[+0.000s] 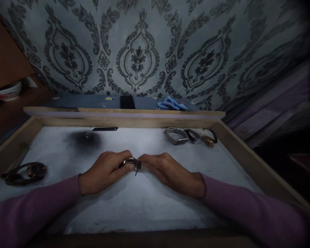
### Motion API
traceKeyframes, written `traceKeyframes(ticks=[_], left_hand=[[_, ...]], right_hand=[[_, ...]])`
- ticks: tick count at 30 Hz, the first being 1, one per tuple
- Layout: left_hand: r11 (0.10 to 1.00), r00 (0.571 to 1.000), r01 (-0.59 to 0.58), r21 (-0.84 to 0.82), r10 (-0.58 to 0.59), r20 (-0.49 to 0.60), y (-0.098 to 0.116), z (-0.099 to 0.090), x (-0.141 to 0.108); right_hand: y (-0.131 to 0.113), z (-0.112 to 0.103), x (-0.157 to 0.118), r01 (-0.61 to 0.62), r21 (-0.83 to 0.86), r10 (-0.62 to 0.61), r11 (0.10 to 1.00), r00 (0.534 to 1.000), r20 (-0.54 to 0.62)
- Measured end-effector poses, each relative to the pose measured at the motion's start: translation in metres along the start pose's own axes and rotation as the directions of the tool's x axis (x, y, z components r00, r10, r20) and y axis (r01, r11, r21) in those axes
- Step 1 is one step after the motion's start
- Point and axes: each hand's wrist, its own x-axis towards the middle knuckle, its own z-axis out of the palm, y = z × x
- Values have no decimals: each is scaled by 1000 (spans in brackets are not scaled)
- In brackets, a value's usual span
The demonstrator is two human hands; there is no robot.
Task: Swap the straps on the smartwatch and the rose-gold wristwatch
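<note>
Just above the middle of the drawer floor, my left hand (107,172) pinches a small wristwatch (130,160) by its round case, thumb in front and fingers behind. A short dark piece of strap sticks out at the watch's right side. There the fingertips of my right hand (167,170) press together against it; the small part between them is mostly hidden. A thin dark pin-like end (136,171) points down below the watch.
A shallow wooden drawer (250,165) with a pale floor surrounds my hands. A watch with a dark strap (36,169) lies at left, a black blade (105,129) at the back. Several bands, including a grey one (176,136), lie back right. A blue cloth (172,103) rests beyond the rim.
</note>
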Motion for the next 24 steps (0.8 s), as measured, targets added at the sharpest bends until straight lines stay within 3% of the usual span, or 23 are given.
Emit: traceKeyframes(ticks=[24], left_hand=[[999, 997, 40, 23, -41, 69, 5, -4, 3]], right_hand=[[-2, 2, 2, -53, -62, 57, 997, 996, 67]])
